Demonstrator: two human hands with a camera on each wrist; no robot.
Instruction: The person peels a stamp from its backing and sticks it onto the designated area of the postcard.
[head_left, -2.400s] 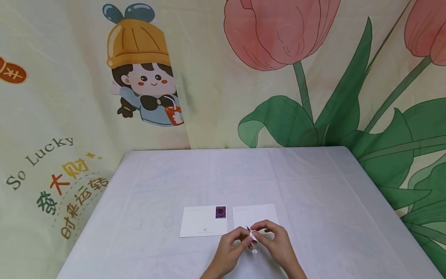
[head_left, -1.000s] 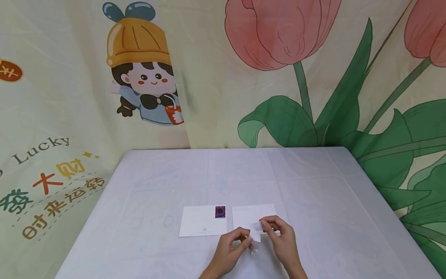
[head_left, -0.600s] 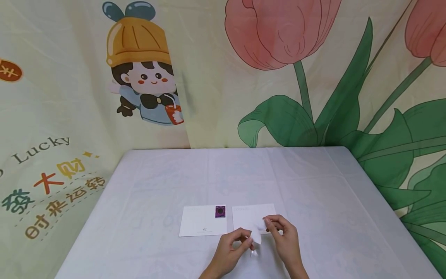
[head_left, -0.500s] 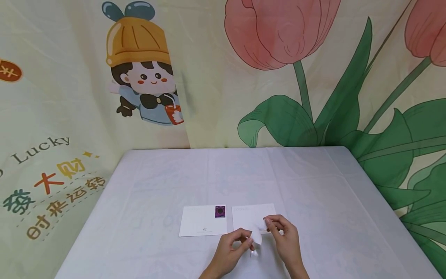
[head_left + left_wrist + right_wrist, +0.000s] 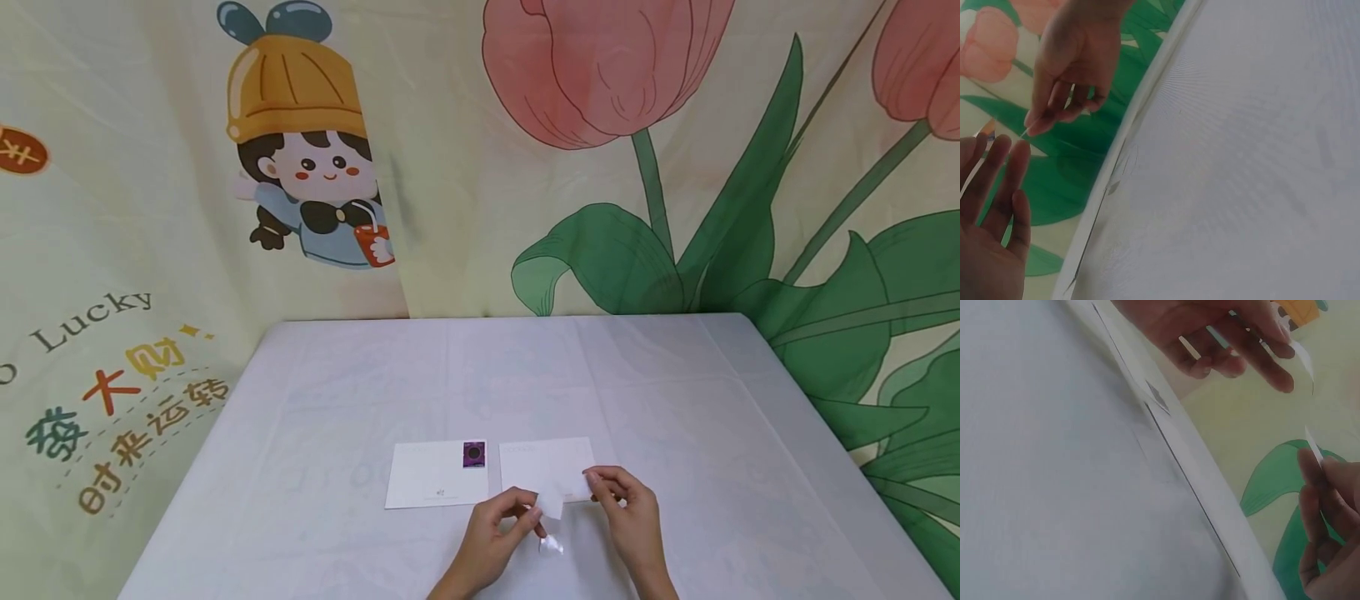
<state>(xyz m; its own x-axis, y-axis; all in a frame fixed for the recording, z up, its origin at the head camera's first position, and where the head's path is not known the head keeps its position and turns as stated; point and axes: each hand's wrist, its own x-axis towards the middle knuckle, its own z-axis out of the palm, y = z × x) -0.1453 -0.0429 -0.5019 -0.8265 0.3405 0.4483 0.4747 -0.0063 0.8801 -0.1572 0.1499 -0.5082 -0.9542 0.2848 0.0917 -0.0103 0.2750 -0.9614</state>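
In the head view my left hand [image 5: 497,533] pinches a small white paper piece [image 5: 551,506] between thumb and forefinger. A shiny clear scrap [image 5: 552,545] hangs below its lower fingers. To the right, my right hand [image 5: 628,508] pinches a thin white piece [image 5: 1314,447], seen edge-on in the right wrist view; whether it is backing paper or a sticker I cannot tell. Behind the hands lies a white card [image 5: 536,460], partly covered by them. Left of it, another white card [image 5: 427,479] bears a purple-and-black stamp [image 5: 474,454] at its upper right corner.
Both cards lie flat on a table covered with a white cloth [image 5: 360,375]. Behind it hangs a printed curtain [image 5: 442,167] with tulips and a cartoon figure. The table's edge [image 5: 1191,481] shows in the wrist views.
Both hands were together at one small piece with dark colour showing. My right hand has since drawn away to the right with a thin piece; the left hand has stayed nearly still.
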